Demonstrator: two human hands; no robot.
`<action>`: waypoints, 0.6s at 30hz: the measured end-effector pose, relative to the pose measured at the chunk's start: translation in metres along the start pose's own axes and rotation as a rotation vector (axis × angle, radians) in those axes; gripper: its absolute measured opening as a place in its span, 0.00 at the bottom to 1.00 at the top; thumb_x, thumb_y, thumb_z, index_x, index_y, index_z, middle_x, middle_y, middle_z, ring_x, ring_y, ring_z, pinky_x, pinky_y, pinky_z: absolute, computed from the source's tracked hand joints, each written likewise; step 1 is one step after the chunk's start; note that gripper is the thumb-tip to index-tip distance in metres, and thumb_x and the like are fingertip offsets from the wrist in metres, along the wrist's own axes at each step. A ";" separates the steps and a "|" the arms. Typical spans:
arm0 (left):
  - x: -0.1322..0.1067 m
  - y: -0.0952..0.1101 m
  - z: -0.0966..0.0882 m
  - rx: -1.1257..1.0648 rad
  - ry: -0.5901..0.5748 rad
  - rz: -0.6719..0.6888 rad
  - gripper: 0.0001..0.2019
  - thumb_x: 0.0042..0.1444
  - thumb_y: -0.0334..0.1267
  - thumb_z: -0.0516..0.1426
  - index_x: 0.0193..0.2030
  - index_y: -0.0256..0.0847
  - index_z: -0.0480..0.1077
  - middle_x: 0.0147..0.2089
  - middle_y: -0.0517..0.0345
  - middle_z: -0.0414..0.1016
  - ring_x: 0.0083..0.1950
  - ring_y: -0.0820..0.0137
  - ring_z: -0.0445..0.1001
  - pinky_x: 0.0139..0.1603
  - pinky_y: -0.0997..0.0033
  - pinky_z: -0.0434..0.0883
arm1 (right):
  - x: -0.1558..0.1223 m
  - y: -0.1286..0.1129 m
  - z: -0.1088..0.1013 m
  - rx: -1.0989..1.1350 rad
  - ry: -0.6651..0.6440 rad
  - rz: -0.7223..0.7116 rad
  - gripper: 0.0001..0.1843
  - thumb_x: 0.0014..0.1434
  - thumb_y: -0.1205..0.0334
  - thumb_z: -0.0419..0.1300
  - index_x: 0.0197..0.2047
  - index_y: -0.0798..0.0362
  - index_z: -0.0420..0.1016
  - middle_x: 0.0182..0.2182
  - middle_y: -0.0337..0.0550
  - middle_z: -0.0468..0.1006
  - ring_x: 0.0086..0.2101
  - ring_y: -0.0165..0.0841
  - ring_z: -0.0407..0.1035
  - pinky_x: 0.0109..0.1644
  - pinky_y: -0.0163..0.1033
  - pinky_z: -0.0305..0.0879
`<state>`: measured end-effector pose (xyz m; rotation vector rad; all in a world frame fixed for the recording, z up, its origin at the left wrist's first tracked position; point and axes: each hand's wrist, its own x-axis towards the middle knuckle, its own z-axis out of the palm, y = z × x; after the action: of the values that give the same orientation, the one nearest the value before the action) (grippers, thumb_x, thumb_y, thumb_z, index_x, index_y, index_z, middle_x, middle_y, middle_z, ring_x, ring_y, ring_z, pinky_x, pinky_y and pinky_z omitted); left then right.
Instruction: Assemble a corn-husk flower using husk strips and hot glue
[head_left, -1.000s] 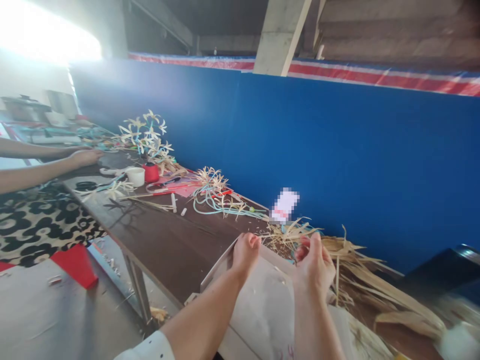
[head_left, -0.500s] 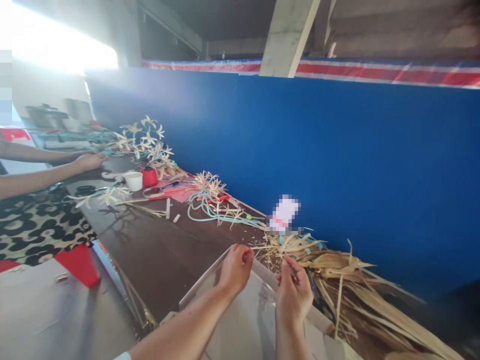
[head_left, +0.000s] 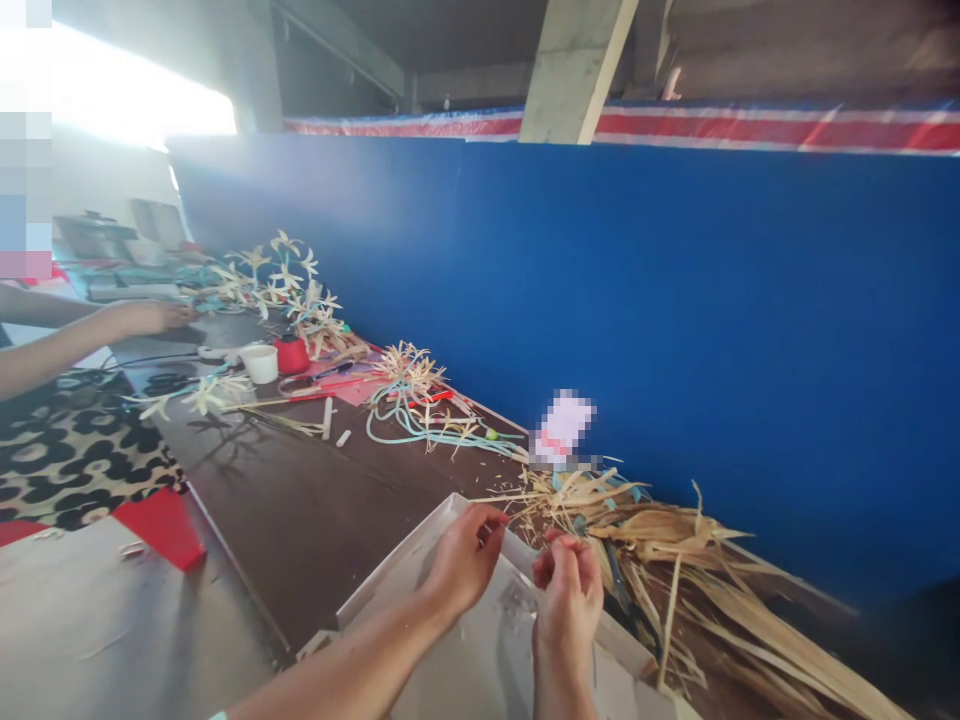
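Over a shallow white tray (head_left: pixel 397 565), both of my hands are raised close together with a small gap between them. The fingers of my left hand (head_left: pixel 466 550) are closed in a pinch; what they hold, if anything, is too small to make out. My right hand (head_left: pixel 568 590) is also closed, with its fingertips curled towards the left hand. Just beyond the tray lie thin straw-coloured scraps (head_left: pixel 536 505). Long dried husk strips (head_left: pixel 750 590) spread out to the right of my right hand.
Finished pale flowers on light-blue stems (head_left: pixel 289 285) stand farther along the brown table (head_left: pixel 300 520). Nearby are a white cup (head_left: pixel 260 364), a red pot-shaped item (head_left: pixel 292 354) and scissors (head_left: pixel 166 383). Another person's arms (head_left: pixel 90 335) reach in from the left. A blue partition (head_left: pixel 637 300) runs behind.
My right hand has moved slightly left and its fingers have curled in more. My left hand has dipped a little. The other person's hand has shifted left.
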<state>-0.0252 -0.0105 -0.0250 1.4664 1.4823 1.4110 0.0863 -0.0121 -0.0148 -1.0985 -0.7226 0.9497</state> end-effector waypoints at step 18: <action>0.005 0.094 -0.049 -0.309 0.011 0.029 0.10 0.51 0.39 0.57 0.39 0.37 0.71 0.30 0.58 0.69 0.28 0.78 0.65 0.28 0.79 0.63 | 0.007 -0.026 -0.008 0.171 0.147 -0.257 0.09 0.43 0.71 0.55 0.30 0.51 0.60 0.20 0.28 0.64 0.16 0.22 0.55 0.20 0.30 0.50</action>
<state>-0.0445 -0.0353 0.0766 1.2925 1.1893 1.5863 0.1031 -0.0129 0.0076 -0.8908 -0.6323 0.6910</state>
